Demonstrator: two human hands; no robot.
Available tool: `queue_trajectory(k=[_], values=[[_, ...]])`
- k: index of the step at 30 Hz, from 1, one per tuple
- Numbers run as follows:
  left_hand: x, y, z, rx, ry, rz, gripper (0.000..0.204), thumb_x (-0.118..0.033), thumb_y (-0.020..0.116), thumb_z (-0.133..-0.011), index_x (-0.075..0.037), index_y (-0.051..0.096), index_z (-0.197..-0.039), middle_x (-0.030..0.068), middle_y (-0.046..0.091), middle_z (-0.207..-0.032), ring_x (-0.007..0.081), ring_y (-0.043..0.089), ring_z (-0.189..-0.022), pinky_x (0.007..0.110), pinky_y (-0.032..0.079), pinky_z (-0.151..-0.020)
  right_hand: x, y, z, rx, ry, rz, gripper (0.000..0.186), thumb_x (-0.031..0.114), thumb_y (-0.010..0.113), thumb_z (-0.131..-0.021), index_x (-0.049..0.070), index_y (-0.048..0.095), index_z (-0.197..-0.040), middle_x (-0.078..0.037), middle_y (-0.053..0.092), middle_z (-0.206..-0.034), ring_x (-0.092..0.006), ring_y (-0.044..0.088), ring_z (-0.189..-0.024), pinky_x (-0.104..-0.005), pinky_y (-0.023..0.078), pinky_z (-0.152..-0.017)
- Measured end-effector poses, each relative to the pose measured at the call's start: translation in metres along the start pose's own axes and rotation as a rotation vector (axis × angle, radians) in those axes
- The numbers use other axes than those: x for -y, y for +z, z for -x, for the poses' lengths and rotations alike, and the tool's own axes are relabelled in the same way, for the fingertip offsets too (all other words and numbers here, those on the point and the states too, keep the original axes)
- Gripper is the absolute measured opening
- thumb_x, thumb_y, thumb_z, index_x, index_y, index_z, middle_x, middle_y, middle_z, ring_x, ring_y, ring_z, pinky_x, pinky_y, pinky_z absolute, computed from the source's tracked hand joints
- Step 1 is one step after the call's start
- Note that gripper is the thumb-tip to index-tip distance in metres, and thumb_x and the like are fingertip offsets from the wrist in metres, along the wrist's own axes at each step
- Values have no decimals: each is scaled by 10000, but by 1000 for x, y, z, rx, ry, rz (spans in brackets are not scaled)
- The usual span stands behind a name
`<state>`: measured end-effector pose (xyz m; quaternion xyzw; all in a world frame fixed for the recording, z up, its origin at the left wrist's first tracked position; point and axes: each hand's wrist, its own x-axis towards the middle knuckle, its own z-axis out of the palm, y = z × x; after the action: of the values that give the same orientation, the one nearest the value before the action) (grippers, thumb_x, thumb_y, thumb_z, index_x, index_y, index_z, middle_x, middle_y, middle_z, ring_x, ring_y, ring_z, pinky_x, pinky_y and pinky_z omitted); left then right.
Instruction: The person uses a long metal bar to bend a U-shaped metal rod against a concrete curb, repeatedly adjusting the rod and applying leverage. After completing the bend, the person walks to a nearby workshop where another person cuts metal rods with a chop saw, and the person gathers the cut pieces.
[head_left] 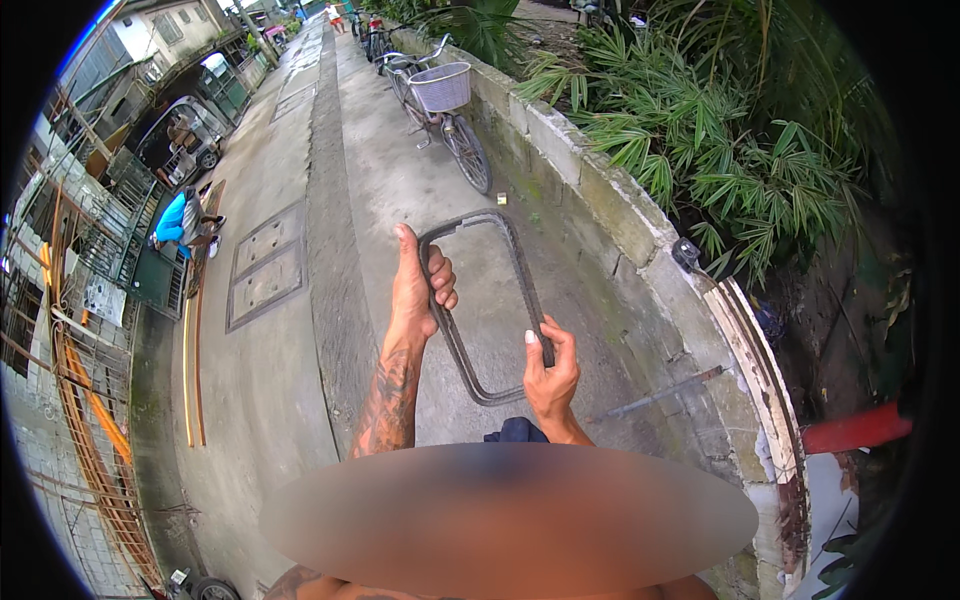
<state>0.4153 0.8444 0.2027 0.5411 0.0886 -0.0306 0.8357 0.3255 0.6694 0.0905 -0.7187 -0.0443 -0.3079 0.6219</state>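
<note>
I hold up a dark rectangular frame (pixel 523 270) with rounded corners in front of me, tilted, its middle open to the concrete below. It looks like a doubled strip or bar, but whether it is metal or rubber I cannot tell. Around its left side wrap the fingers of my left hand (pixel 418 283), thumb pointing up. My right hand (pixel 552 372) pinches the lower part of the right side between thumb and fingers. A tattoo covers my left forearm (pixel 385 395).
A bicycle (pixel 468 150) with a pale basket (pixel 441 88) leans near the low block wall (pixel 620 215) on the right. Leafy plants (pixel 690 130) hang over that wall. At left, a person in blue (pixel 180 218) bends beside long wooden strips (pixel 194 370). A metal hatch (pixel 267 262) lies in the pavement.
</note>
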Motion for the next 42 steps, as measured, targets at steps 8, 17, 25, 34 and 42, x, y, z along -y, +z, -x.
queue_trajectory(k=[8, 17, 25, 34, 42], values=[[-10, -14, 10, 159, 67, 300, 758, -861, 314, -866, -163, 326, -571, -31, 305, -474, 111, 281, -369, 272, 317, -373, 2, 12, 21, 51, 77, -121, 208, 69, 593, -987, -31, 504, -1147, -242, 627, -1225, -203, 680, -983, -282, 569, -733], [-20, -30, 18, 81, 218, 85, 698, -834, 432, -849, -194, 321, -594, -33, 342, -490, 100, 355, -383, 279, 377, -406, 16, 30, 26, 41, 67, -287, 172, 45, 570, -991, -16, 484, -1127, -219, 617, -1205, -182, 661, -959, -273, 564, -710], [-44, -33, 20, 162, 240, 107, 606, -644, 523, -945, -187, 359, -583, -25, 411, -499, 82, 372, -358, 242, 355, -339, 22, 35, 9, 42, -7, -449, 193, -48, 606, -942, -17, 527, -1115, -194, 609, -1217, -131, 603, -902, -265, 522, -759], [-61, -22, 12, 156, 190, 212, 561, -591, 647, -882, -214, 359, -584, -13, 449, -497, 97, 380, -340, 258, 356, -332, 33, 35, -11, 4, -70, -434, 196, -69, 623, -920, -47, 569, -1107, -188, 637, -1192, -159, 631, -987, -274, 534, -823], [-58, -11, 8, 242, 196, 170, 589, -625, 620, -892, -212, 332, -588, -10, 433, -499, 93, 383, -339, 259, 396, -333, 20, 34, -4, -68, -30, -470, 199, -73, 622, -919, -42, 574, -1111, -180, 633, -1201, -103, 614, -876, -228, 518, -709]])
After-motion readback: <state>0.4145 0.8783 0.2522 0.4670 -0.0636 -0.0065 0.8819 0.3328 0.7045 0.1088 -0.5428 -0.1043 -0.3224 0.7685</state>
